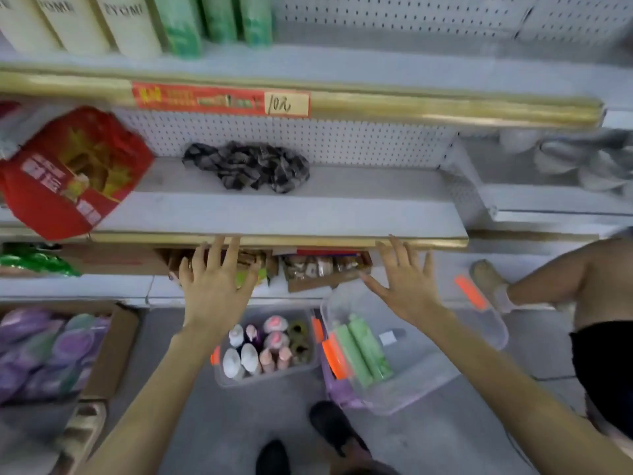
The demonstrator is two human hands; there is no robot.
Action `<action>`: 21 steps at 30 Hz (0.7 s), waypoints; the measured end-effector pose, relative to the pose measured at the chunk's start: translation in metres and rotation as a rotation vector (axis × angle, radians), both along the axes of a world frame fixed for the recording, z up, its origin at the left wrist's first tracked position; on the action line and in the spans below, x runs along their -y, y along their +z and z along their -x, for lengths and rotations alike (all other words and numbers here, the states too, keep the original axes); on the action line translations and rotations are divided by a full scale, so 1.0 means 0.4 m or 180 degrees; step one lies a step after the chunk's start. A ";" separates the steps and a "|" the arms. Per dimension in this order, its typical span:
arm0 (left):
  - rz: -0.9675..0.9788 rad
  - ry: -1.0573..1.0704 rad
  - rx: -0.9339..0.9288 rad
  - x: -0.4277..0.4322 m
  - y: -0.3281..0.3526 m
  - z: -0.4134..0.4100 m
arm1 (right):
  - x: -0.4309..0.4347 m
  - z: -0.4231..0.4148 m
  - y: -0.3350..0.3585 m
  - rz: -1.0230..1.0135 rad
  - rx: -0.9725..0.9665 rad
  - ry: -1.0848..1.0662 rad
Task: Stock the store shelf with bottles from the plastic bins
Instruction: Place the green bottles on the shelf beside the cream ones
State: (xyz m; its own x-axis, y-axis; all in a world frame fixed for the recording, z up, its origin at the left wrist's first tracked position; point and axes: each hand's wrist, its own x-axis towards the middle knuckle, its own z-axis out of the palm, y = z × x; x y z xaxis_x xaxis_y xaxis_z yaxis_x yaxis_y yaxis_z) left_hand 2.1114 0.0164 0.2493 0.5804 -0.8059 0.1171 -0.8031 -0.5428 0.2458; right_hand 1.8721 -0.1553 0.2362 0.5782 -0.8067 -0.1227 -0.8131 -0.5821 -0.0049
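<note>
Observation: both hands are bare, fingers spread, and hold nothing. The left hand (214,282) and right hand (407,289) hover at centre frame, fingertips just under the gold-edged lip of the white store shelf board (274,214).

Stock location: two plastic bins sit on the floor below the hands.
- The small clear plastic bin (222,375), at lower centre, holds upright white and pink pump bottles (253,354).
- The larger clear bin with orange latches (489,323), to its right, holds pale green tube-shaped bottles (363,351) lying on their sides.

Obstruction: a crumpled dark checked cloth (246,166) lies at mid-shelf against the pegboard. A red printed bag (68,173) overhangs the shelf's left end.

Assessment: the step in hand appears to be the reach down for stock.

Recommendations:
- Remove the cloth first, so that bottles can stand flat and go fully to the back.
- Grip each bottle round its body, not by the pump head, which may pull loose.
- The green bottles probably belong with the matching green bottles (219,18) at top centre.
- Fill from the rear forward, labels outward.
- Mind the other person's leg (548,279) at right when bending.
</note>
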 end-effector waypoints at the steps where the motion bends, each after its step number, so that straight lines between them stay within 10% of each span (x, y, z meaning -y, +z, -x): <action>1: -0.0017 -0.0011 -0.0051 0.011 -0.024 0.021 | 0.014 0.009 -0.031 -0.0136 -0.0061 -0.0022; 21: -0.0905 0.0246 -0.1459 0.136 -0.384 0.317 | 0.061 0.120 -0.648 -0.3289 0.0572 -0.2019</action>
